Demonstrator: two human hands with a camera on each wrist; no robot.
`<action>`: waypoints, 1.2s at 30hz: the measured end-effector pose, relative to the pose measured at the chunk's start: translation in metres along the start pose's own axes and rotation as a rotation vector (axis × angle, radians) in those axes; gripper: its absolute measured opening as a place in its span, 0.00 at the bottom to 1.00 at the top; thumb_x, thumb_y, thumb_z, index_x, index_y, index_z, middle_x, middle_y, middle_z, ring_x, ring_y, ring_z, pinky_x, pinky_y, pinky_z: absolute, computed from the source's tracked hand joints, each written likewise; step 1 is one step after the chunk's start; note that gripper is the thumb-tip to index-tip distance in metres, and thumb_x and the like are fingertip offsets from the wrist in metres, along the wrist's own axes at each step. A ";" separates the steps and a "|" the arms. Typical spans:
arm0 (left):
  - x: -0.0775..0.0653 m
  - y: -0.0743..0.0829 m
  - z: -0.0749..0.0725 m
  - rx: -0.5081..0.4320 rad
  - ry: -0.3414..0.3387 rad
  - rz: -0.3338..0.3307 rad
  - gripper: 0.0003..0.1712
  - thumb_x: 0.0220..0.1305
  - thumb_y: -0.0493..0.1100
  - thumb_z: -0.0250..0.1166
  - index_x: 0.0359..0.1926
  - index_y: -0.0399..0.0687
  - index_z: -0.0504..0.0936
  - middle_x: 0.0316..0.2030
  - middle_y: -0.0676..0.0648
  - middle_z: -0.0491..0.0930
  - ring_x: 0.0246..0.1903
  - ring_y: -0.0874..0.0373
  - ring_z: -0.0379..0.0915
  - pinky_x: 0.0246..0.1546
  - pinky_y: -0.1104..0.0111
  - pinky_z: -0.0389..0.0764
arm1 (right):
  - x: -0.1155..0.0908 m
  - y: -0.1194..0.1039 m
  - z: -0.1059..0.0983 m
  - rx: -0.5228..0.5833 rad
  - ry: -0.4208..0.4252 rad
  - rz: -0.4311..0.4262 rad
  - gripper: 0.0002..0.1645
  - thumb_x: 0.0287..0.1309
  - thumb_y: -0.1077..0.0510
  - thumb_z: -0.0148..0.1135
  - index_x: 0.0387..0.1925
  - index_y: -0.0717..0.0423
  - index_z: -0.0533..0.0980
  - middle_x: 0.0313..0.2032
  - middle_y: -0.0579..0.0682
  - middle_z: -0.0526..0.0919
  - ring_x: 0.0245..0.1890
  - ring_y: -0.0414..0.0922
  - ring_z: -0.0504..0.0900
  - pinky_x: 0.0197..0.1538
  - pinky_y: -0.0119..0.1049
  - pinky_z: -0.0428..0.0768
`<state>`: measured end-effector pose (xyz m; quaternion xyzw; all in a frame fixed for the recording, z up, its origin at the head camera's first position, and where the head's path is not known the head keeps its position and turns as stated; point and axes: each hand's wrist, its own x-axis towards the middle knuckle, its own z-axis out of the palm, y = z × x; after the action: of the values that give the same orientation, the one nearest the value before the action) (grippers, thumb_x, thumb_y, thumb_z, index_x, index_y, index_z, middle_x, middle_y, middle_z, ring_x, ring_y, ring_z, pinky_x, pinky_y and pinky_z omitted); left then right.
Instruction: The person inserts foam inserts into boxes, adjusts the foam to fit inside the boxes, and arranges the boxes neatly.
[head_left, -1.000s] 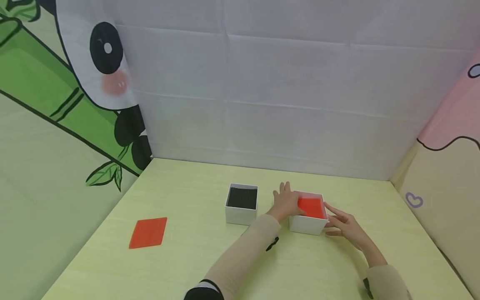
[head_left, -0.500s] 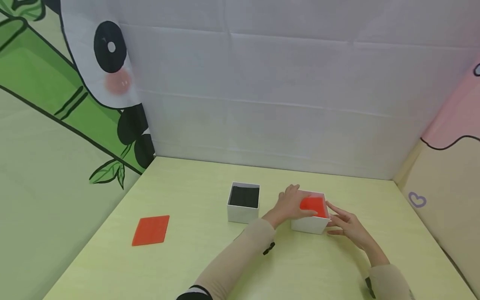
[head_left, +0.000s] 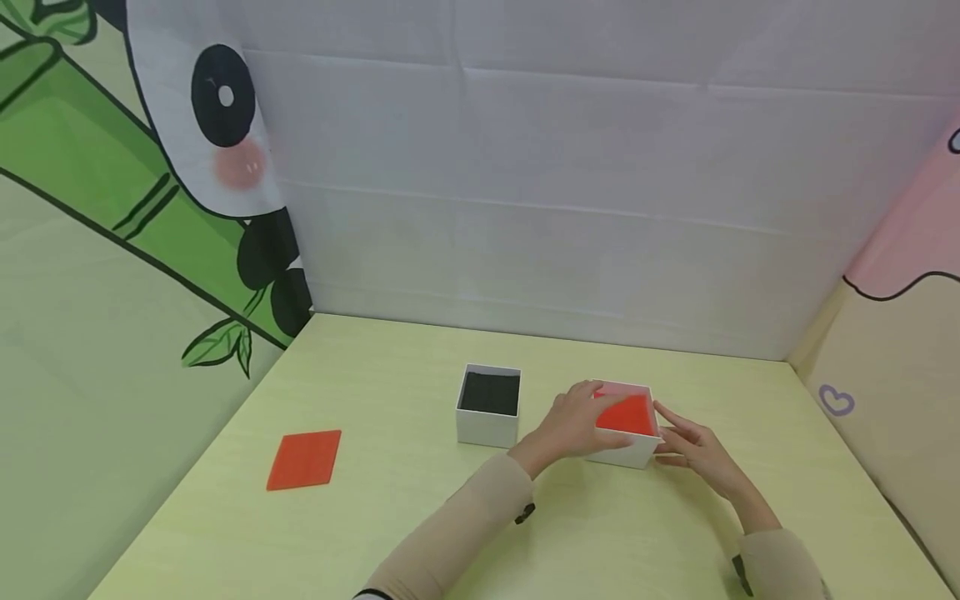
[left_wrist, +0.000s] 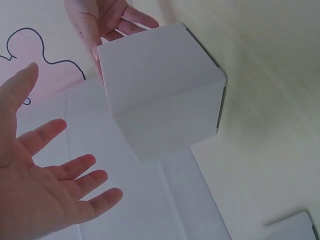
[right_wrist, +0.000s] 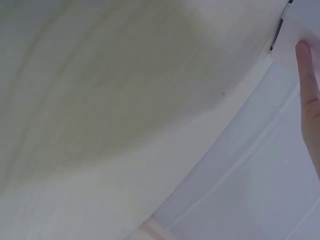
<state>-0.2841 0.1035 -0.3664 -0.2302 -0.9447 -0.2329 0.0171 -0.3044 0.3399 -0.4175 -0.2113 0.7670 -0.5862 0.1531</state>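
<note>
A white open-topped box (head_left: pixel 633 452) with a bright red sheet or pad (head_left: pixel 626 414) inside stands at the right of the table. My left hand (head_left: pixel 576 419) hovers over its left side, fingers spread and holding nothing; the left wrist view shows a gap between this hand (left_wrist: pixel 50 185) and the box (left_wrist: pixel 162 85). On the far side, my right hand (head_left: pixel 701 454) rests its extended fingertips against the box's right wall. In the right wrist view a straight finger (right_wrist: pixel 307 85) presses on the white wall (right_wrist: pixel 295 47).
To the left stands a second white box (head_left: pixel 486 429) with black material (head_left: pixel 490 393) inside. A flat red square sheet (head_left: pixel 303 460) lies farther left on the pale yellow table (head_left: pixel 397 500). A white cloth backdrop (head_left: pixel 547 208) rises behind the table.
My left hand has drawn back leftward and toward me from the red-filled box's opening. My right hand has stayed at the right wall, and the box stands about where it was.
</note>
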 end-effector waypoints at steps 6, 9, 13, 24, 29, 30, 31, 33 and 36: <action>-0.018 -0.003 -0.007 -0.066 0.006 -0.003 0.35 0.51 0.60 0.62 0.61 0.60 0.66 0.59 0.52 0.62 0.57 0.58 0.56 0.51 0.61 0.65 | 0.000 -0.002 -0.001 -0.015 -0.024 -0.024 0.30 0.66 0.61 0.43 0.64 0.68 0.47 0.51 0.77 0.64 0.39 0.45 0.80 0.41 0.44 0.76; -0.028 -0.005 -0.010 -0.062 0.014 0.008 0.35 0.53 0.61 0.61 0.62 0.61 0.65 0.60 0.51 0.61 0.58 0.58 0.55 0.53 0.60 0.63 | 0.000 -0.003 -0.001 -0.025 -0.033 -0.020 0.30 0.66 0.60 0.43 0.63 0.68 0.47 0.51 0.75 0.66 0.39 0.45 0.80 0.42 0.43 0.76; -0.042 -0.007 -0.015 -0.046 0.036 0.039 0.35 0.53 0.61 0.60 0.62 0.61 0.65 0.60 0.50 0.62 0.59 0.57 0.55 0.54 0.59 0.62 | 0.001 -0.003 0.000 -0.028 -0.028 -0.001 0.30 0.66 0.59 0.44 0.63 0.68 0.48 0.52 0.76 0.65 0.39 0.45 0.80 0.41 0.42 0.76; -0.073 -0.015 -0.026 -0.008 0.081 0.154 0.35 0.55 0.61 0.59 0.62 0.57 0.65 0.61 0.49 0.60 0.61 0.54 0.53 0.55 0.57 0.60 | 0.000 -0.005 0.003 -0.024 -0.006 0.029 0.31 0.66 0.58 0.44 0.64 0.67 0.48 0.54 0.78 0.60 0.39 0.44 0.80 0.42 0.44 0.75; -0.084 -0.021 -0.027 0.043 0.116 0.209 0.35 0.55 0.61 0.59 0.62 0.56 0.66 0.61 0.47 0.60 0.61 0.53 0.53 0.56 0.57 0.59 | -0.001 -0.006 0.004 -0.015 0.000 0.034 0.31 0.65 0.58 0.45 0.64 0.66 0.48 0.54 0.78 0.60 0.39 0.45 0.80 0.42 0.45 0.75; -0.086 -0.022 -0.027 0.054 0.128 0.218 0.35 0.54 0.61 0.59 0.62 0.56 0.66 0.61 0.47 0.60 0.61 0.53 0.53 0.56 0.57 0.59 | -0.001 -0.007 0.004 -0.013 0.000 0.031 0.31 0.65 0.58 0.45 0.64 0.67 0.48 0.54 0.78 0.60 0.39 0.46 0.80 0.42 0.45 0.75; -0.088 -0.024 -0.027 0.062 0.139 0.228 0.35 0.54 0.61 0.60 0.61 0.55 0.67 0.60 0.46 0.61 0.60 0.52 0.54 0.55 0.57 0.60 | -0.002 -0.007 0.005 -0.014 0.000 0.029 0.31 0.65 0.59 0.45 0.64 0.67 0.48 0.54 0.78 0.60 0.39 0.46 0.80 0.42 0.45 0.75; -0.092 -0.026 -0.028 0.068 0.150 0.236 0.34 0.54 0.60 0.60 0.61 0.55 0.67 0.60 0.46 0.61 0.60 0.52 0.54 0.55 0.57 0.60 | -0.002 -0.008 0.005 -0.016 0.000 0.029 0.31 0.65 0.58 0.45 0.64 0.67 0.48 0.54 0.78 0.60 0.39 0.46 0.80 0.42 0.45 0.75; -0.098 -0.030 -0.029 0.068 0.158 0.238 0.34 0.54 0.59 0.61 0.60 0.54 0.69 0.60 0.46 0.62 0.60 0.52 0.55 0.55 0.57 0.60 | -0.001 -0.009 0.006 -0.020 0.005 0.036 0.31 0.65 0.58 0.45 0.64 0.67 0.48 0.54 0.78 0.60 0.39 0.46 0.80 0.42 0.44 0.75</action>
<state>-0.2115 0.0251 -0.3678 -0.3207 -0.9138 -0.2147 0.1267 -0.2988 0.3335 -0.4104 -0.1974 0.7771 -0.5760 0.1595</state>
